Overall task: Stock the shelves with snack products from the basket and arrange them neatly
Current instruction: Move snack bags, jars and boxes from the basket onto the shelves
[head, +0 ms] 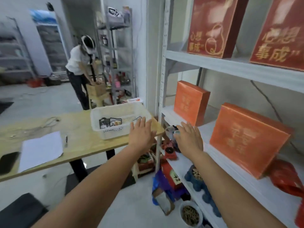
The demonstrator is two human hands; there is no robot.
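The left hand [141, 134] is flat and open, with straight fingers. It holds nothing. It hovers by the near right corner of the white basket [113, 134]. The basket sits on the wooden table [79, 142], just beside the white shelf [230, 67]. Two dark snack packets [110, 122] lie inside the basket, on its left side.

The right hand [190, 139] is open too, with straight fingers, at the front edge of the middle shelf board. A small grey pot [170, 131] is just beside its thumb. I cannot tell if the hand touches it. An orange box [190, 102] stands at the back of that board. A bigger orange box [246, 139] stands nearer the front.

I think this is the step of getting a snack from the basket. Next, the left hand needs to go left and down into the basket and close on one packet. Then the packet needs a bare spot on the board, standing up straight.
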